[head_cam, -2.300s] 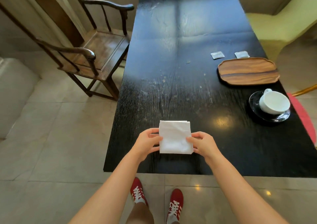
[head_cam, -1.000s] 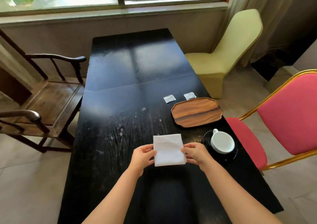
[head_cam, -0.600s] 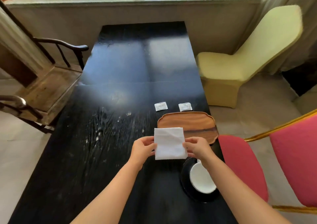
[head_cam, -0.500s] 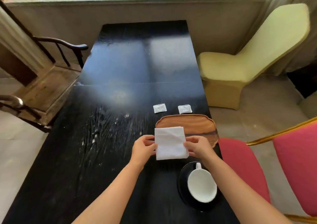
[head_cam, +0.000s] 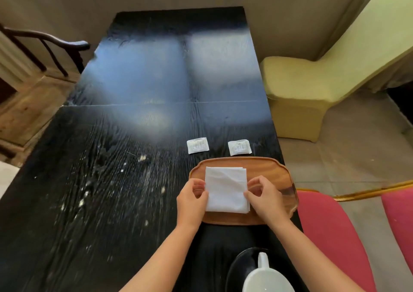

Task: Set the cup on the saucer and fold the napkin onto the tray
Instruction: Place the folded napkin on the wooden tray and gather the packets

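The napkin (head_cam: 226, 189) has come off the bare table since the earlier view and now sits over the tray (head_cam: 268, 166), and your view has swung so the cup (head_cam: 266, 278) has dropped to the bottom edge. You have it folded to a near square, a little longer from near to far than across; its long axis runs away from you, roughly square to the tray's long side, and the stacked open edges show at its right and far sides. It covers the tray's left half, with bare wood to its right. Whether it already lies flat on the wood or hangs just above it, I cannot tell.

Your left hand (head_cam: 192, 200) pinches the left edge between curled fingers and thumb, and your right hand (head_cam: 263, 197) pinches the right edge the same way. Holding both sides like this likely keeps the layers from slipping apart as you lower it, and keeps it square to the tray.

The cup already stands on the saucer (head_cam: 239, 267) near you, handle pointing away, so that part looks done. Just beyond the tray lie two small packets (head_cam: 198, 145), side by side on the table (head_cam: 134, 135) and apart from the rim. To your right are a red chair (head_cam: 330, 235) and, further off, a yellow chair (head_cam: 312, 79)
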`<state>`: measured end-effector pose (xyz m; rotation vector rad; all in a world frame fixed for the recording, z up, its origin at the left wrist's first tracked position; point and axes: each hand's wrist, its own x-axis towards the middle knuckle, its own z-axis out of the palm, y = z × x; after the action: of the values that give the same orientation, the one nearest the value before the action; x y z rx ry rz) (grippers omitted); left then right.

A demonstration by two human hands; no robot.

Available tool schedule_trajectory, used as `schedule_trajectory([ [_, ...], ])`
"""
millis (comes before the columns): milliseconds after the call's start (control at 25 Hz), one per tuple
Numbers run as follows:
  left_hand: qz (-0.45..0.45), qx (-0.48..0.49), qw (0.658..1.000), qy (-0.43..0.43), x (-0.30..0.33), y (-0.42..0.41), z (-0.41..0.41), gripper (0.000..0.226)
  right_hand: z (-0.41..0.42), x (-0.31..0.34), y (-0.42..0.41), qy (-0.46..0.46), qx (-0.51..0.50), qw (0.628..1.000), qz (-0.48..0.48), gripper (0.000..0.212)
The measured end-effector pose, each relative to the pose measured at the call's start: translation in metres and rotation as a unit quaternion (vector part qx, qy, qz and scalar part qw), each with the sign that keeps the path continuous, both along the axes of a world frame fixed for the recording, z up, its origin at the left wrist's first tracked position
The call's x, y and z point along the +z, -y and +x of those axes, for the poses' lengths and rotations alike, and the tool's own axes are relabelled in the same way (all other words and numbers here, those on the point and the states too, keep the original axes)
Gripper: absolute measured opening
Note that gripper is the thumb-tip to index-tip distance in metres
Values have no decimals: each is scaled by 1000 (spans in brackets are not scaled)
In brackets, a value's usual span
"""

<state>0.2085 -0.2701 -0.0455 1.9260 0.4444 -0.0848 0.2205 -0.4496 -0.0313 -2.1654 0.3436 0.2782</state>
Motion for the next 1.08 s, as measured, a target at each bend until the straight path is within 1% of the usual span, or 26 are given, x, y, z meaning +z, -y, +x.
schedule_trajectory([
  [160,15,1,999,38,-14,4,-2,24,-6,-15,1,55,-2,998,-38,9],
  [280,35,-4,998,56,-15,6,-5,26,-10,-23,0,109,-5,991,-74,10],
  [320,59,-16,995,75,-16,5,-7,30,-11,-24,0,131,2,988,-86,12],
  [360,109,-36,987,112,-18,4,-9,34,-11,-26,-1,162,16,981,-109,18],
  [400,180,-70,969,156,-21,3,-9,41,-9,-29,-2,201,41,967,-149,29],
  [440,258,-119,939,195,-26,2,-9,49,-7,-33,-3,240,81,947,-195,39],
  [480,332,-173,901,218,-32,1,-8,56,-5,-35,-4,270,124,925,-237,48],
  [520,391,-221,866,221,-38,0,-5,61,-2,-38,-5,282,165,905,-272,52],
  [560,428,-255,841,213,-43,0,-2,65,1,-41,-4,272,201,892,-299,54],
  [600,445,-277,828,197,-47,0,1,67,3,-43,-3,252,228,885,-318,54],
  [720,459,-302,819,165,-55,-2,7,69,4,-52,2,210,269,866,-364,57],
  [800,469,-304,813,165,-58,-4,8,69,5,-55,3,197,282,857,-385,59],
  [880,467,-297,816,165,-59,-3,9,70,6,-55,3,190,287,855,-389,59],
  [960,463,-293,820,164,-57,0,7,69,5,-55,3,192,287,860,-375,59],
  [1080,442,-287,820,224,-47,-4,8,62,12,-43,7,233,269,888,-291,53],
])
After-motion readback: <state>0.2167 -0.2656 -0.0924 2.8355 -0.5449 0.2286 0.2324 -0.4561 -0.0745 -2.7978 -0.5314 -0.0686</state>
